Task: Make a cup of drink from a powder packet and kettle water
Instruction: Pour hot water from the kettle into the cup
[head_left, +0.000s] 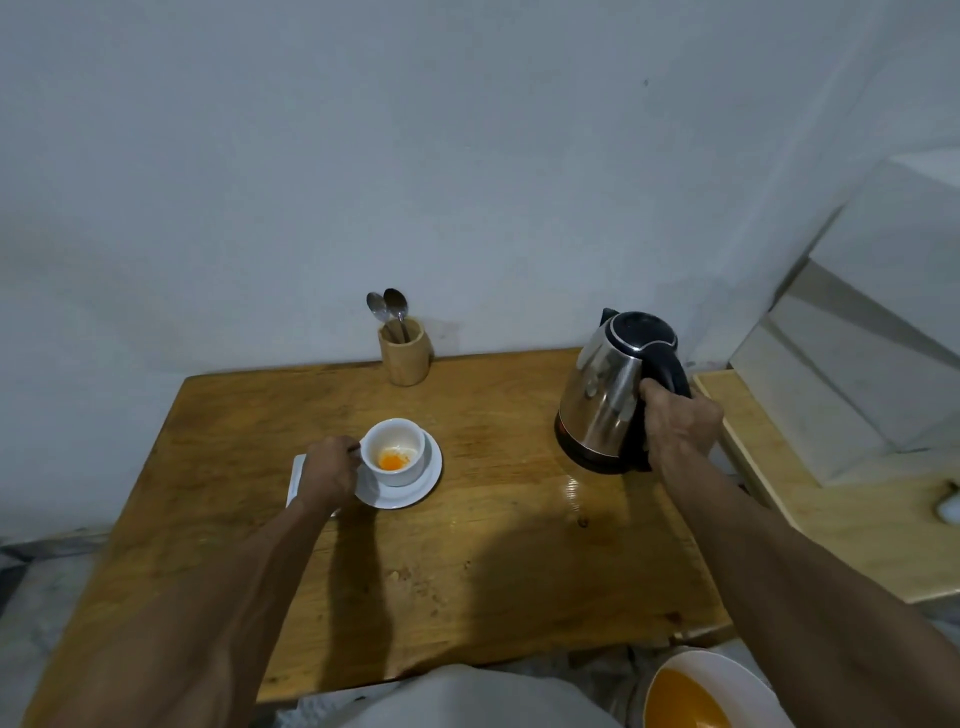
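right hand (678, 428) fingers wrapped round the kettle (610, 395) handle; left hand (330, 470) fingers pinch the cup (397, 452) handle (orange powder inside).

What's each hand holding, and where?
Right hand grips the kettle by its black handle. Left hand is at the cup handle; grip itself hidden.

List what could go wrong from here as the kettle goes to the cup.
1. The left hand sits right against the cup; poured water may splash onto its fingers.
2. The cup is small, with orange powder at the bottom; a fast pour from the kettle held by the right hand could overflow onto the saucer.
3. The table looks wet near the kettle.
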